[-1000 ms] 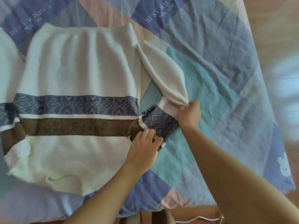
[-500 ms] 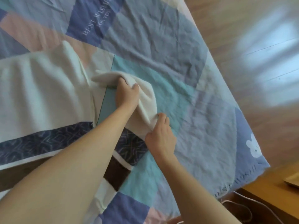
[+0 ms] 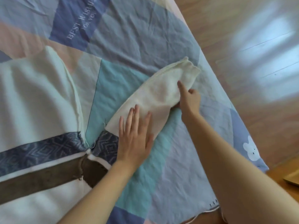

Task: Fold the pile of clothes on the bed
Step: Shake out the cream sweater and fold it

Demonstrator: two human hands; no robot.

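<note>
On the patchwork bedsheet (image 3: 129, 46), one sweater (image 3: 35, 101): left hand (image 3: 134, 139) flat on its sleeve (image 3: 155, 96), right hand (image 3: 188, 99) pinching it.

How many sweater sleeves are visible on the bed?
1. The cream knit sweater's sleeve lies stretched toward the bed's right edge, left hand flat on it, right hand gripping near the cuff. The other sleeve is out of frame.

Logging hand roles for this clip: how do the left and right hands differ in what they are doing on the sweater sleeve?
The left hand lies flat, fingers spread, pressing the sleeve near its patterned band; the right hand pinches the sleeve's edge nearer the cuff, forefinger on top. The left sits closer to the sweater body, the right nearer the bed's edge. Both touch the same sleeve.
</note>
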